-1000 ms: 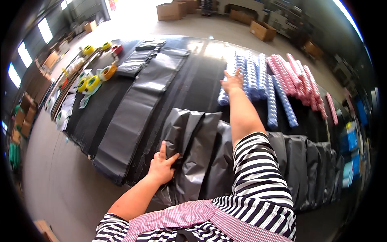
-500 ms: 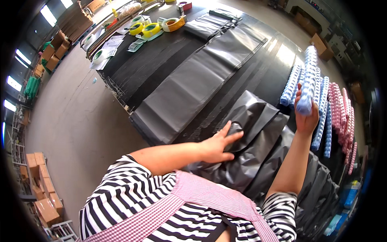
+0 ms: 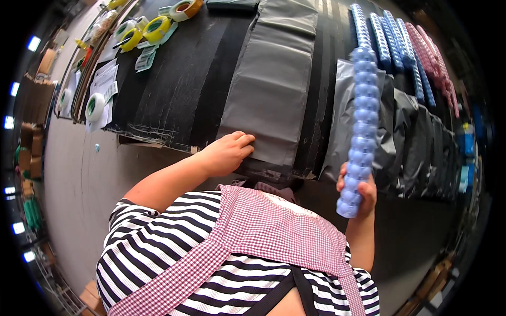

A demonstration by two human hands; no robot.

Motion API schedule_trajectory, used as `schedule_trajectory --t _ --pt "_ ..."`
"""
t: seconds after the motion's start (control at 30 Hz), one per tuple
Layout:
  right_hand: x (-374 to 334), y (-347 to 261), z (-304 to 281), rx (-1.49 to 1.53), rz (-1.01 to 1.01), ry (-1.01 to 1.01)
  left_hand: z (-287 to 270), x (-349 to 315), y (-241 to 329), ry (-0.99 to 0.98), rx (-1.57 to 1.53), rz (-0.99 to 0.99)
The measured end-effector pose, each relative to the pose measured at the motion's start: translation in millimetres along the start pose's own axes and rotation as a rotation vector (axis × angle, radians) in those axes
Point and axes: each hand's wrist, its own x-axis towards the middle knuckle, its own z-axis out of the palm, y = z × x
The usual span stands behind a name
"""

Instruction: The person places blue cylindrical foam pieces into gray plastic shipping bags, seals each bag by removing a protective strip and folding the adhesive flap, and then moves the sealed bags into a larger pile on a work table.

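My right hand (image 3: 365, 195) is wrapped round the lower end of a long light-blue bumpy roll (image 3: 365, 116), held upright over the table's front edge. My left hand (image 3: 229, 154) is at the near left corner of a flat dark grey plastic bag (image 3: 271, 84), its curled fingers pinching the edge. That bag lies lengthwise on the black table (image 3: 174, 79). Right of it, behind the held roll, crumpled grey plastic bags (image 3: 408, 137) lie overlapping in a row.
More blue bumpy rolls (image 3: 380, 39) and pink ones (image 3: 429, 52) lie at the far right. At the far left are yellow tape rolls (image 3: 156, 29), a white tape roll (image 3: 95, 107) and paper sheets (image 3: 103, 79). A folded black bag (image 3: 232, 5) lies at the back.
My right hand has brought the blue roll from the other rolls toward me. My left hand has left the crumpled bags and moved to the flat bag's near corner. The view has turned.
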Motion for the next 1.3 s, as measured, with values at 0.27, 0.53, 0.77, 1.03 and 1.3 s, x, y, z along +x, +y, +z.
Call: schedule_trajectory --t 0.27,0.53,0.77,1.03,1.3 --pt "-62.4 63.3 56.4 -0.246 0.11 -0.016 20.0 -3.6 -29.6 0.05 0.056 0.185" --pt "-161.2 118.9 57.6 -0.838 0.059 0.006 30.4 34.1 -35.9 0.243 -0.768 -0.157" --pt "-135.8 128.9 85.4 -0.911 -0.04 0.068 6.8 50.0 -12.3 0.77 -0.43 0.116" --pt "-37.6 143.6 132.6 -0.412 0.123 0.123 -28.4 91.6 -73.6 0.55 -0.413 0.126" --pt "-67.4 166.0 126.7 -0.485 -0.135 0.055 -63.1 78.0 -51.5 0.657 -0.487 -0.006"
